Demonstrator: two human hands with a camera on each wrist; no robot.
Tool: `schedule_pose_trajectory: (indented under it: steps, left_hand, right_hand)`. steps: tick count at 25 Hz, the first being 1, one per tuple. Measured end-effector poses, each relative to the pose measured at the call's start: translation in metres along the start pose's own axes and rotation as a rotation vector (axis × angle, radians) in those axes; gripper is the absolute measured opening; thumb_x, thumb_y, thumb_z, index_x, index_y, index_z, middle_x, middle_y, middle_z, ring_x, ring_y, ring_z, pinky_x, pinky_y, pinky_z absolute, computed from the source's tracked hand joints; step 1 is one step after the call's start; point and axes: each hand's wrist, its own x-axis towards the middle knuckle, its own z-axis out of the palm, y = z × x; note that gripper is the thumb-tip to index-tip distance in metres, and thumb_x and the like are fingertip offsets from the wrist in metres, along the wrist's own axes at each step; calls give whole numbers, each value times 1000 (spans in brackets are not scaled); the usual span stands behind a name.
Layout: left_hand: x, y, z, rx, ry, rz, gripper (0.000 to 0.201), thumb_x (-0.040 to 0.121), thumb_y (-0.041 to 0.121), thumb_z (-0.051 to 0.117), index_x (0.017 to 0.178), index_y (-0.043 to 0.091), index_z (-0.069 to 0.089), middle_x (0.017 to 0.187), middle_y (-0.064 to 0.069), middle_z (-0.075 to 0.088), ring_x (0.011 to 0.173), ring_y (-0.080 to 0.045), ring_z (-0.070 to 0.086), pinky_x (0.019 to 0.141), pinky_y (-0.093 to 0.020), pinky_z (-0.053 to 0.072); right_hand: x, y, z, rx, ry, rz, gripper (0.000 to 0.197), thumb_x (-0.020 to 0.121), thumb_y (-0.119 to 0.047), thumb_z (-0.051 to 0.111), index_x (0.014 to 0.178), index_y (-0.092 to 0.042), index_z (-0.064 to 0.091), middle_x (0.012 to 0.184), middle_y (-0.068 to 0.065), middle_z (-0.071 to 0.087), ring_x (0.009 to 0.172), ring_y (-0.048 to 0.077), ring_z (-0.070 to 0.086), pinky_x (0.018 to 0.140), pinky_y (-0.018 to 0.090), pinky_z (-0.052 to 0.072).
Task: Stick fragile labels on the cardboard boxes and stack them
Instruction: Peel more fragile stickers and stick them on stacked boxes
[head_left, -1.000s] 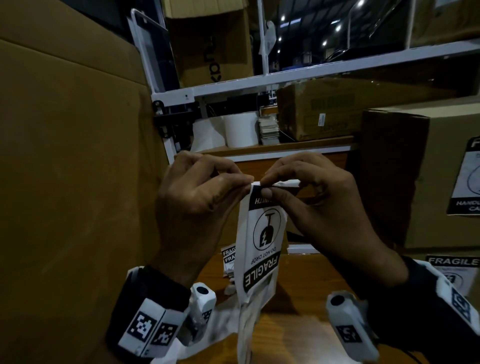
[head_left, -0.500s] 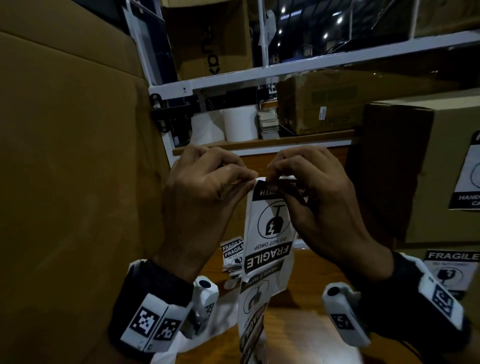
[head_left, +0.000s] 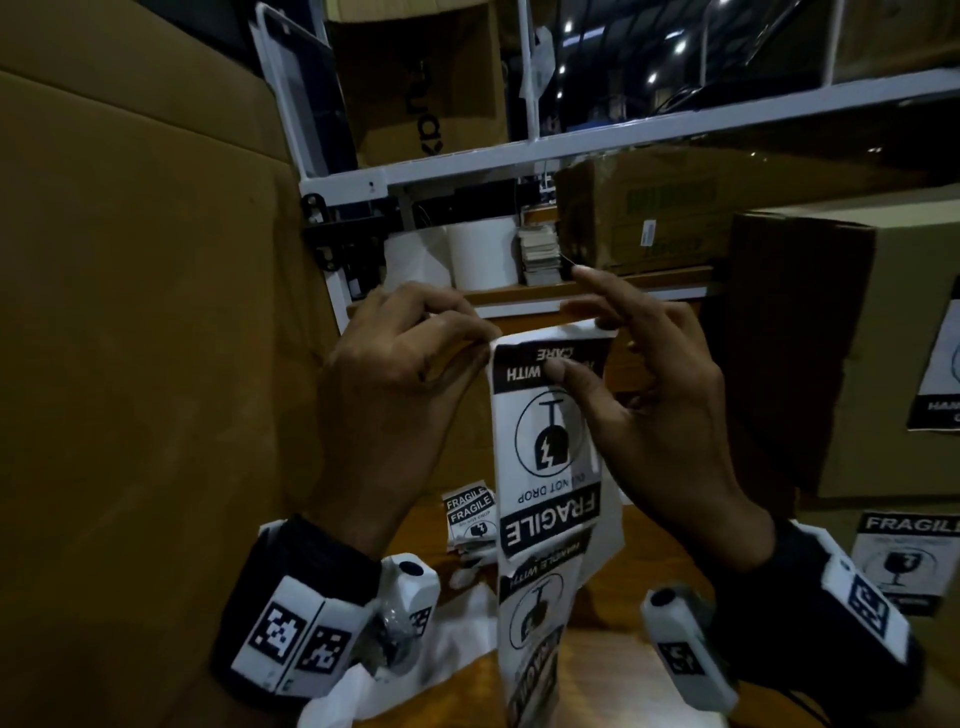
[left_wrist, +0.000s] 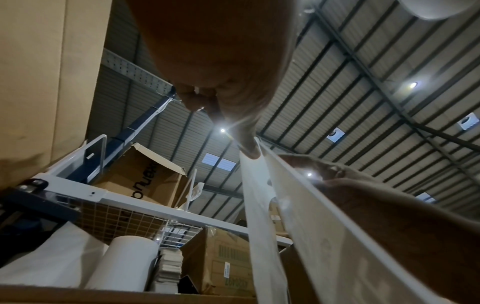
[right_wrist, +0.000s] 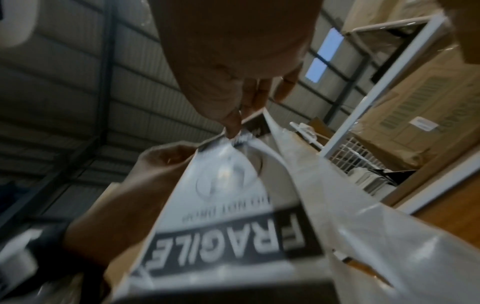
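Above the wooden table (head_left: 613, 670) (shelving (head_left: 675, 130) behind), both hands' grips pinch the label strip (head_left: 545, 457).

You wear black sleeves to both wrists, your bare left hand (head_left: 400, 384) and right hand (head_left: 660, 415) each strapped with a white camera pod with a dark round lens, plus white cuffs printed with black square-patterned markers.

Black-and-white fragile label (head_left: 545, 447)
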Motion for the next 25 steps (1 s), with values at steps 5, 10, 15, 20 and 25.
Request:
schedule_pose_trajectory:
  steps: [5,10,15,20,25]
  left_hand:
    - [-6,-13,-4,-149,24,-115,14,88,16,76,100,9,77,106,-5,69,97,-20,67,79,-39,59]
    - [-6,-17,-2,-190,-51,-181,12,88,21,73,98,15,76,102,4,68,92,-4,63,76,-12,50]
    - [-8,-24,0,-182,-149,-228,34,89,-2,72,116,19,73,117,9,65,107,5,59,88,-6,45]
    - [-8,-8,4,-168,-81,-188,18,94,26,71,110,18,72,109,7,67,103,-12,62,86,-25,51]
    - [-25,-9,14,-177,-373,-463,40,83,64,60,109,34,64,106,21,61,101,3,54,85,-31,51]
  right_hand:
    - [6,13,-10,131,-111,287,28,93,-36,68,120,-40,62,116,-34,60,114,-1,60,93,35,59]
    - [11,9,-16,452,-94,459,27,92,-10,73,115,-23,67,97,-6,77,95,8,74,83,27,62]
    - [12,7,-18,534,-58,559,22,93,-7,70,113,-16,66,91,-6,78,90,9,76,75,23,61]
    - [16,8,-17,535,48,586,18,95,-9,70,111,-14,65,90,-3,78,89,12,76,71,27,62]
    - [27,13,-25,597,246,626,12,96,-9,68,106,-13,64,85,0,76,86,12,76,69,20,57]
